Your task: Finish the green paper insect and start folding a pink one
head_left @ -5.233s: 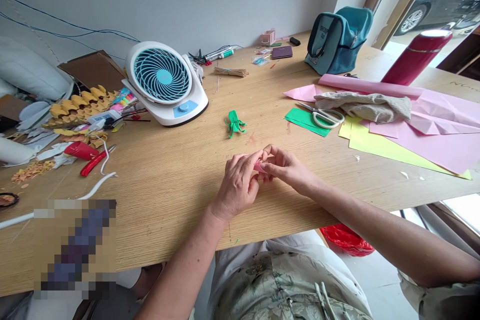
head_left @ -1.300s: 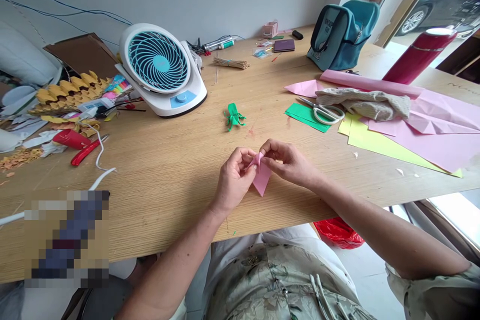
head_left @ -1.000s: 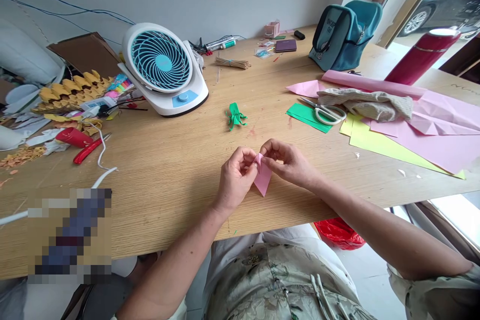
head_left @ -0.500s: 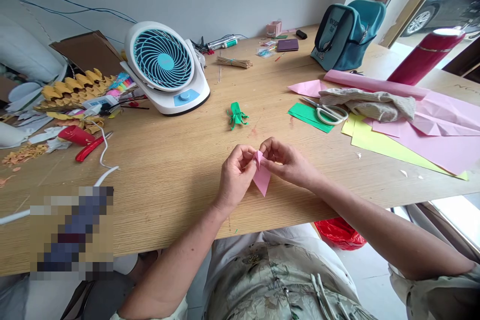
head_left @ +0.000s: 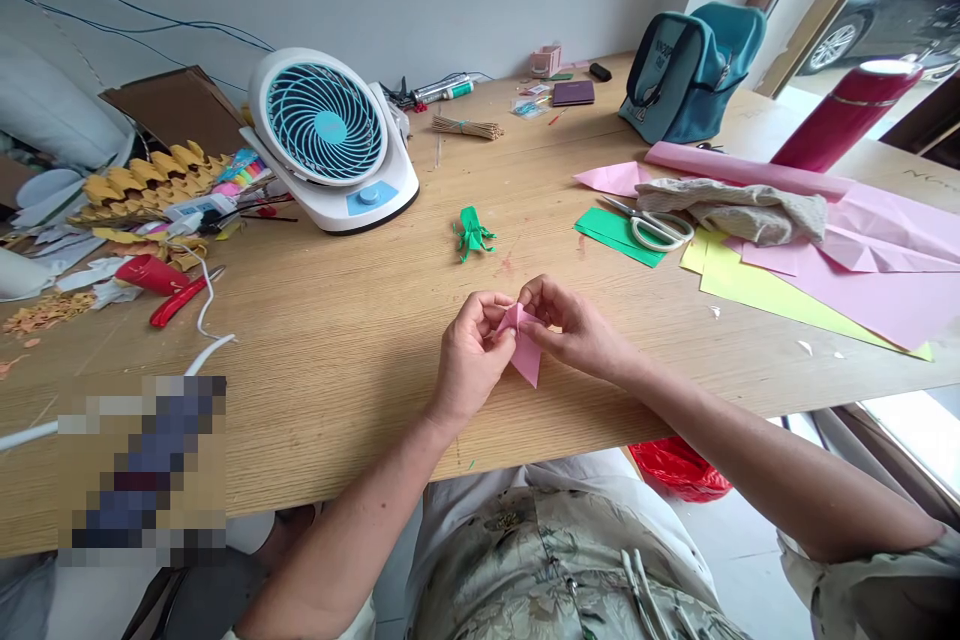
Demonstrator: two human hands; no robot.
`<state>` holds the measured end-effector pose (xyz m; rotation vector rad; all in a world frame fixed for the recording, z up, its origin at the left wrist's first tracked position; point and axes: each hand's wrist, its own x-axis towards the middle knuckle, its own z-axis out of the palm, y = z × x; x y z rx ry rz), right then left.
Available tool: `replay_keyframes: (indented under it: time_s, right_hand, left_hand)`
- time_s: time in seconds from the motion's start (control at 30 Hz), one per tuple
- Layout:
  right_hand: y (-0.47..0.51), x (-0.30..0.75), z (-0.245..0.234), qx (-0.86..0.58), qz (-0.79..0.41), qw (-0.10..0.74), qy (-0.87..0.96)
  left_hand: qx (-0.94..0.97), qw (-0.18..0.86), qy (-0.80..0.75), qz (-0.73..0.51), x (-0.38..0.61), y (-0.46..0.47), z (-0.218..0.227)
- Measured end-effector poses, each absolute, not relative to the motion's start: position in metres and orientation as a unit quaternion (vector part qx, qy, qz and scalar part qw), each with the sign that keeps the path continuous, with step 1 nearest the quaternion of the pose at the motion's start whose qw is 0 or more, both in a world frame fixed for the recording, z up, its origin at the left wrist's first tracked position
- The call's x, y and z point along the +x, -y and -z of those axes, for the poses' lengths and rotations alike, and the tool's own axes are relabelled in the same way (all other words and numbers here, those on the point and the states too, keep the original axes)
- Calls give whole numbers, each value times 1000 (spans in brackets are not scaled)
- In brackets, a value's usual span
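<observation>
Folded pink paper (head_left: 528,362) — and it's pinched by left hand (head_left: 470,360) and right hand (head_left: 576,327), fingers of both clamped on its upper end — just nearside of the green paper figure (head_left: 472,236); scissors (head_left: 637,214) lie right of that figure!

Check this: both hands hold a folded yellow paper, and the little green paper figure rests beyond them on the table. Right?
No: the head view shows the folded paper is pink, not yellow. The left hand and right hand do hold it, with the green figure beyond on the table.
</observation>
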<state>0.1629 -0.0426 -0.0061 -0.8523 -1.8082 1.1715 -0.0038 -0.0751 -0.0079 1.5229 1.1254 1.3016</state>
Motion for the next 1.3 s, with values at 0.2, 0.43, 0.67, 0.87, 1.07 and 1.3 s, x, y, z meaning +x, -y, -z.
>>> replay_keyframes:
  time_s: [0.2,0.43,0.67,0.87,1.07,1.3]
  right_hand:
    - [45,163,2,-323,-456,430,709]
    - [47,166,-2,-305,-426,442,728]
    - [46,169,-2,-296,-364,436,768]
    - [44,173,-3,-281,-344,424,789]
    - [41,179,-6,-252,-332,385,824]
    - [36,185,-7,-249,-321,367,837]
  left_hand:
    - [606,395,-455,-519,-2,77,6]
    - [608,393,-457,-517,-1,78,4]
    - [610,399,-454,-513,-2,78,4]
    - [619,405,-447,-503,-2,79,3]
    - [631,399,-452,-488,-3,79,3]
    - [648,413,-439,-466,-4,80,1]
